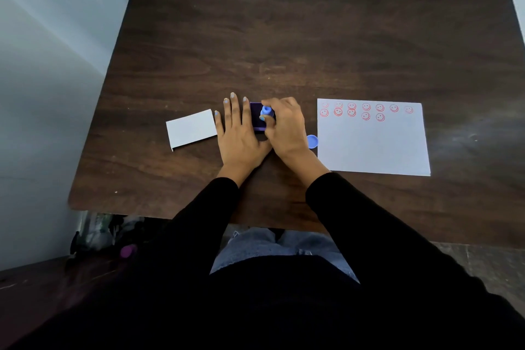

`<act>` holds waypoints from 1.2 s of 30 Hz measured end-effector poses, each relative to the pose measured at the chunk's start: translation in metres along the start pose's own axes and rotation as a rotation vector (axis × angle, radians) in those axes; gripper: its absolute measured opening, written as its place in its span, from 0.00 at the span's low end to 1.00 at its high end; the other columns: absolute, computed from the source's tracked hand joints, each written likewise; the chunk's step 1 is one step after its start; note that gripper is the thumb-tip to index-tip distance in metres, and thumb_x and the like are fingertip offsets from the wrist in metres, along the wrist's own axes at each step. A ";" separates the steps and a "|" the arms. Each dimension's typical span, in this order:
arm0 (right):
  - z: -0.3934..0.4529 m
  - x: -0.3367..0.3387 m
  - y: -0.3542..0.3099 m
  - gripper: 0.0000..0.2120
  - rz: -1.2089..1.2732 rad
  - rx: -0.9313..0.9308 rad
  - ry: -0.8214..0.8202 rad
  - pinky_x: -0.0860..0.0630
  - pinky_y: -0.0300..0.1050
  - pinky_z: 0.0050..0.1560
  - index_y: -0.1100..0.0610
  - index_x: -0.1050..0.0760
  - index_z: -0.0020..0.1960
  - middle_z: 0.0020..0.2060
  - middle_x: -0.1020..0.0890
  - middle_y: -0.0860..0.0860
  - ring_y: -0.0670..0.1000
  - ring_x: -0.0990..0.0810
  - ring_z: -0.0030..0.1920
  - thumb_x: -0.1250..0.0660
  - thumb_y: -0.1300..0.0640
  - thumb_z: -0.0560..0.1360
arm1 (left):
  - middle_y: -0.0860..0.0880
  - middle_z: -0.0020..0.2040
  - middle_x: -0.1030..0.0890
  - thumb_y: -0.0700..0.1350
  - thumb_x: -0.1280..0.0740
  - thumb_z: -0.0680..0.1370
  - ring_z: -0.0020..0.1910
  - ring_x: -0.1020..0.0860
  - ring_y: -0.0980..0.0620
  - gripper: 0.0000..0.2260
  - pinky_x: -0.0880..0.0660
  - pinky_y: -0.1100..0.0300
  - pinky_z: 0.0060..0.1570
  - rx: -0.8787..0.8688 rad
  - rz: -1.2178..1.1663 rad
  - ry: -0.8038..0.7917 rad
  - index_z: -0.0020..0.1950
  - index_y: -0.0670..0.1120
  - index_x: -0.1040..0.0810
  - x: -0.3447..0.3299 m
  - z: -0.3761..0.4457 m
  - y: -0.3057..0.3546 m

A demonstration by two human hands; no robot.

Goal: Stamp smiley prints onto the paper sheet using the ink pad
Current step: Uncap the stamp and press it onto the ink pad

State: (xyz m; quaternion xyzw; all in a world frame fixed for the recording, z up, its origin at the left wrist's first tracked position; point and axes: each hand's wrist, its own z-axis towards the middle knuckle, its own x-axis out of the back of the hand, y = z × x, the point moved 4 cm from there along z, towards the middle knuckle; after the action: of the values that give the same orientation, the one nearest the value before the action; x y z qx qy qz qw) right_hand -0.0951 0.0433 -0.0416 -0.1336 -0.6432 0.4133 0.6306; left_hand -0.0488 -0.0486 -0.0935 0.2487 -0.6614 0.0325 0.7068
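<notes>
A dark purple ink pad [257, 115] lies at the middle of the table. My right hand [285, 126] grips a small blue stamp [267, 111] and holds it down on the pad. My left hand [240, 129] lies flat with fingers spread, its fingers resting along the pad's left side. To the right lies the white paper sheet [373, 145], with several red smiley prints in two rows along its top edge.
A round blue cap [312, 141] sits between my right wrist and the sheet. A white lid or card [191, 128] lies left of my left hand. The dark wooden table [284, 37] stretches far behind. Clutter sits on the floor at lower left.
</notes>
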 end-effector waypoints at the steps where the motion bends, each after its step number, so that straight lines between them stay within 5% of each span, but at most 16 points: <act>1: 0.001 0.000 0.001 0.10 -0.003 -0.001 -0.001 0.29 0.51 0.53 0.65 0.22 0.51 0.45 0.17 0.61 0.60 0.24 0.50 0.34 0.68 0.70 | 0.41 0.78 0.49 0.62 0.47 0.72 0.77 0.52 0.44 0.38 0.57 0.45 0.75 -0.001 -0.006 -0.007 0.76 0.42 0.46 0.000 0.000 0.000; 11: 0.000 -0.002 0.002 0.11 0.014 -0.041 -0.012 0.31 0.45 0.52 0.63 0.23 0.53 0.46 0.18 0.60 0.58 0.24 0.51 0.34 0.68 0.70 | 0.40 0.78 0.48 0.64 0.49 0.70 0.77 0.52 0.43 0.40 0.56 0.44 0.74 -0.007 -0.013 -0.008 0.76 0.42 0.46 0.000 0.000 -0.002; 17: 0.007 0.001 0.002 0.06 -0.031 -0.042 -0.030 0.30 0.49 0.49 0.64 0.23 0.46 0.43 0.18 0.59 0.58 0.26 0.48 0.32 0.65 0.69 | 0.41 0.78 0.48 0.68 0.52 0.67 0.77 0.52 0.44 0.44 0.56 0.45 0.75 -0.006 -0.013 -0.003 0.76 0.42 0.46 0.000 0.002 -0.002; 36: 0.004 -0.001 -0.004 0.09 -0.046 -0.024 -0.063 0.30 0.51 0.52 0.65 0.23 0.48 0.43 0.18 0.61 0.60 0.26 0.50 0.36 0.69 0.69 | 0.40 0.77 0.46 0.65 0.54 0.68 0.77 0.50 0.43 0.41 0.54 0.44 0.74 -0.003 -0.013 0.006 0.76 0.42 0.45 0.000 0.001 -0.003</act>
State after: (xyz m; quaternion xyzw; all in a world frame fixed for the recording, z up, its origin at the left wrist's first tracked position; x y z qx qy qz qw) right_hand -0.0972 0.0390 -0.0386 -0.1133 -0.6706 0.3947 0.6178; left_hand -0.0483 -0.0516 -0.0940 0.2520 -0.6578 0.0276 0.7093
